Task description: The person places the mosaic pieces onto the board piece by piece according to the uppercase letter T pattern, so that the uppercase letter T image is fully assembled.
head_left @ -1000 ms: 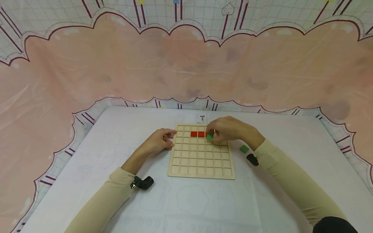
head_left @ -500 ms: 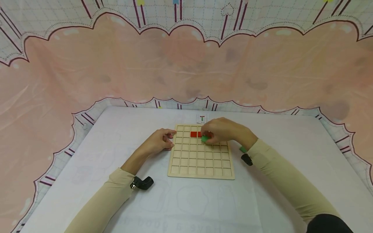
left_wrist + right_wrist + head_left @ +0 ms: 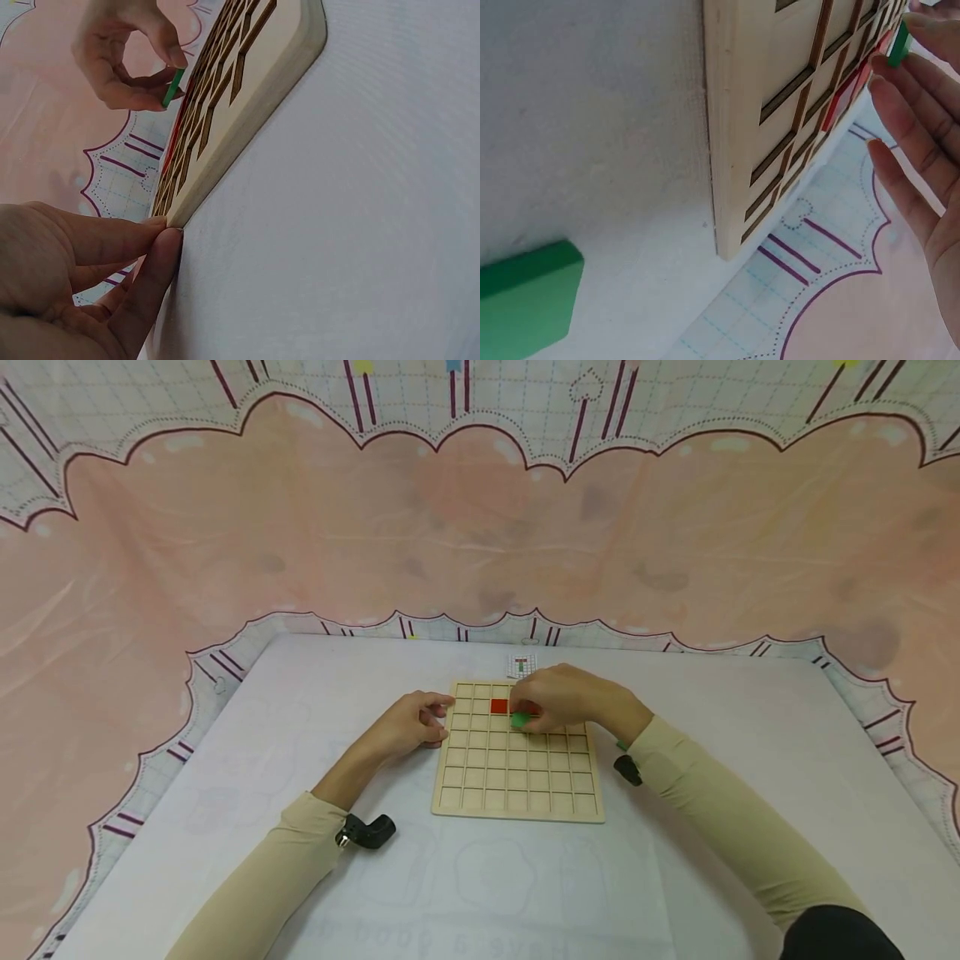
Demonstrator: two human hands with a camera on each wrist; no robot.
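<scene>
Pinching a thin green square tile (image 3: 520, 721) over the pale wooden grid board (image 3: 517, 817), the right hand (image 3: 564, 697) hangs near the board's red square tile (image 3: 498, 706); the left hand (image 3: 407, 720) pinches the board's left edge.

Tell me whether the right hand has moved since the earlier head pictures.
Yes. Against the wooden board, the right hand has moved left and slightly toward the person, with the green tile.

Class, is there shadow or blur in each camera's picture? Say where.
Head view: soft shadows on the table beside both sleeves; left wrist view: greyer light, a shadow on the table beside the left hand; right wrist view: the near green tile looks soft-edged and is cut off by the frame.
</scene>
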